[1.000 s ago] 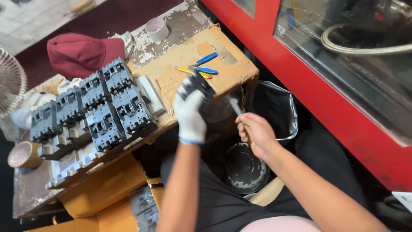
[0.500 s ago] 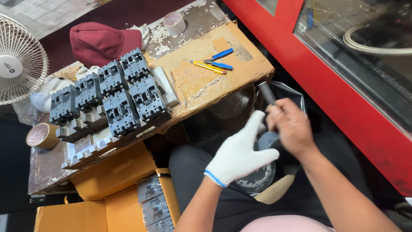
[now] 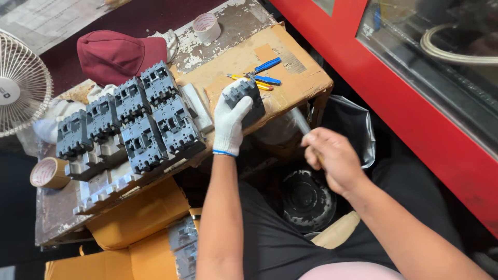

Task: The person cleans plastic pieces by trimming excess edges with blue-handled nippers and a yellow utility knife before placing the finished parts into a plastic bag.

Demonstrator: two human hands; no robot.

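One camera sat on the person's head and looked steeply down; it was close to the left hand [image 3: 230, 120] and right hand [image 3: 332, 158]; the workbench [image 3: 244, 57] ran up-left, the red cabinet [image 3: 415, 114] filled the right.

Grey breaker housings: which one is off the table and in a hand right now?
The dark grey housing gripped by the gloved left hand, held up over the cardboard. The other housings sit in rows on the table, untouched.

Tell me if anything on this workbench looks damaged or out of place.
The wooden bench top is worn, its white paint flaking near the tape roll. A dark red cap lies among the grey moulded breaker housings. The gloved left hand holds one housing; nothing looks spilled.
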